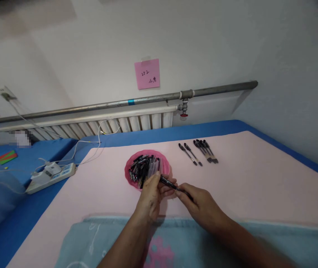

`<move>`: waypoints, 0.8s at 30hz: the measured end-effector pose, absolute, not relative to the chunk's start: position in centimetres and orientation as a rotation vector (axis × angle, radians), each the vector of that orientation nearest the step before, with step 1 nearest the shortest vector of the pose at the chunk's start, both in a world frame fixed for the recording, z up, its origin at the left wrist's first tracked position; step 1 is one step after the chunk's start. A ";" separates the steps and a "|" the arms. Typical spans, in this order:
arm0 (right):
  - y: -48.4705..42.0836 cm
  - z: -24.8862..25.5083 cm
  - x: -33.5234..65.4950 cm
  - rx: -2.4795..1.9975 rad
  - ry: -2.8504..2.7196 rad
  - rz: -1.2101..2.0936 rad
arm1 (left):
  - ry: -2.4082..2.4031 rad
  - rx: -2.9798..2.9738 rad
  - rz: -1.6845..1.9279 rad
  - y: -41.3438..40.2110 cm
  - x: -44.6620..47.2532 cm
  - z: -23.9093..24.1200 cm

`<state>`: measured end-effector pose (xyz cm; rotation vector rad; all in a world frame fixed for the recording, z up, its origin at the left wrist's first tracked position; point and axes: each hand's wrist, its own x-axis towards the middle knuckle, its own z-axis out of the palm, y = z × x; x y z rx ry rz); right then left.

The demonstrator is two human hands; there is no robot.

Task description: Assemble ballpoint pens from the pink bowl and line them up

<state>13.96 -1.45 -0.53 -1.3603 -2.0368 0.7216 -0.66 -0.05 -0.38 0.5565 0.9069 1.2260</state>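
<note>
- holding anything, those two hands?
- yes, one black pen (172,184) between them. the left hand (151,194) pinches its front end with curled fingers. the right hand (200,205) closes narrow round the back end, so it stays level and steady, i'd say.
- where is it?
- just off the 5 o'clock rim of the pink dish (127,174), low over the mat.
- and in the dish?
- a loose heap (144,167) of slim, glossy pens, tipped in anyhow. at 1 o'clock from it a row of pens (200,152) lies side by side on the smooth pink mat (259,178), likely kept apart from the heap.
- anything else?
- a white power strip (51,175) at 9 o'clock, on blue.
</note>
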 end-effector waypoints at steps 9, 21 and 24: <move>-1.5 -0.5 13.4 -1.370 -1.965 0.659 | 0.815 0.501 1.328 0.1 -0.1 -0.4; -1.7 -0.5 13.0 -1.301 -1.907 0.656 | 0.803 0.458 1.373 -0.3 0.1 0.7; -1.8 -0.5 12.9 -1.293 -1.898 0.645 | 0.788 0.462 1.385 -0.4 0.2 1.0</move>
